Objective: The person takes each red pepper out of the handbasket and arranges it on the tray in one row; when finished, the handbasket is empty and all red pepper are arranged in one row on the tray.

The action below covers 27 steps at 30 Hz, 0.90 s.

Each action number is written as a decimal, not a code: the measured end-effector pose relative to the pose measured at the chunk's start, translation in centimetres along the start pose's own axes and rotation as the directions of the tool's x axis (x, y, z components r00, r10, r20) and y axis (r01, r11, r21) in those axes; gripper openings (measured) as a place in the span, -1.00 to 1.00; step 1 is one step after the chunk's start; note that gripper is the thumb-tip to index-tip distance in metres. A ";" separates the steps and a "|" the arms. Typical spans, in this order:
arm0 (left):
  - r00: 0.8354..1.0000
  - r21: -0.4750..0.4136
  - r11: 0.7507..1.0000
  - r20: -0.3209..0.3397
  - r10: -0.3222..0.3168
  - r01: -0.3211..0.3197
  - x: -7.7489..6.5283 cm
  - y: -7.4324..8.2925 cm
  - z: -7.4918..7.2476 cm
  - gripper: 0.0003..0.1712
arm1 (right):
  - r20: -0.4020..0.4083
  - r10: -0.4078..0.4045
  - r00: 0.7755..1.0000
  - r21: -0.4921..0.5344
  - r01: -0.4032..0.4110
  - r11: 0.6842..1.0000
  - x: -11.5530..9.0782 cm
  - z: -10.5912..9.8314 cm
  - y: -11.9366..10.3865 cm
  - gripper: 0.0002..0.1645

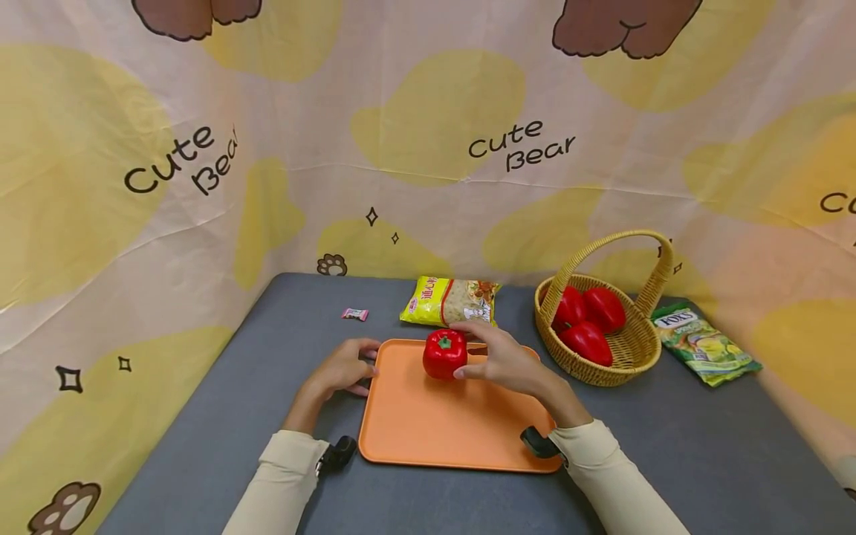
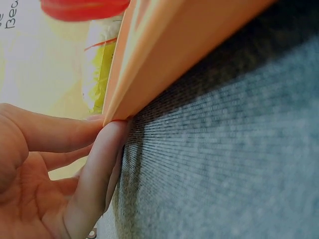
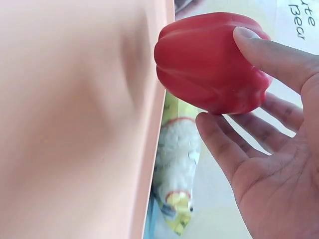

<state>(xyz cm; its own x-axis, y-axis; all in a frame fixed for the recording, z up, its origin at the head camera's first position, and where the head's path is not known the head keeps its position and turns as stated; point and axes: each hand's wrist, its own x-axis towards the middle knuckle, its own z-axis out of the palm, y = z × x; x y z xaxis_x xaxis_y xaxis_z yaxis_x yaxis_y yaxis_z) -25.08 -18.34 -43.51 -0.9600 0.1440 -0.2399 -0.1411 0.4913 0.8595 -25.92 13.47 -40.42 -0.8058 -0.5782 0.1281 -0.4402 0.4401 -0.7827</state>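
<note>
A red bell pepper point(image 1: 444, 355) with a green stem is over the upper middle of an orange tray point(image 1: 435, 431). My right hand point(image 1: 498, 360) holds the pepper between thumb and fingers. In the right wrist view, the thumb presses one side of the pepper point(image 3: 209, 62) and the fingertips support the other; the palm stays off it. At the tray's left side, my left hand point(image 1: 341, 368) has its fingers on the rim. The left wrist view shows two fingertips of that hand point(image 2: 60, 169) pinching the tray's edge point(image 2: 144, 74).
Behind the tray lies a yellow food packet point(image 1: 451, 301), with a small pink wrapped candy point(image 1: 355, 314) to its left. A wicker basket point(image 1: 631, 353) on the right holds three red peppers point(image 1: 588, 342). Beside it lies a green FOX'S candy bag point(image 1: 705, 345). Patterned cloth hangs behind the grey table point(image 1: 221, 446).
</note>
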 end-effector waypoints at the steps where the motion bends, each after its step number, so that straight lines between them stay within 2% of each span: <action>1: 1.000 0.002 1.000 0.000 -0.002 0.002 0.0 0.0 0.0 -0.36 | 0.005 0.008 1.000 -0.009 -0.008 1.000 0.2 0.2 -0.2 -0.07; 8: 1.000 0.012 1.000 -0.005 -0.015 0.015 -0.2 0.3 0.0 -0.36 | 0.024 0.027 0.999 -0.039 -0.026 0.999 2.0 1.6 -1.0 -0.07; 17: 1.000 0.020 1.000 -0.010 -0.010 0.010 -0.1 0.2 0.0 -0.34 | 0.040 0.026 0.999 -0.021 -0.025 0.999 3.9 3.4 -1.7 -0.07; 27: 1.000 0.000 1.000 -0.007 -0.004 0.004 -0.2 0.1 0.1 -0.38 | 0.062 0.059 0.996 0.007 -0.059 0.998 4.9 4.8 -2.1 -0.07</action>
<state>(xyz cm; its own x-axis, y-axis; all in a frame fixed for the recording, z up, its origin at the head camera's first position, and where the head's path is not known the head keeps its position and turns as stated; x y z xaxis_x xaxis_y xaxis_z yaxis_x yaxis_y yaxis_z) -24.92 -18.24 -43.40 -0.9611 0.1359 -0.2404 -0.1452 0.4921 0.8584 -27.11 6.42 -41.09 -0.8042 -0.5928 0.0437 -0.3886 0.4688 -0.7932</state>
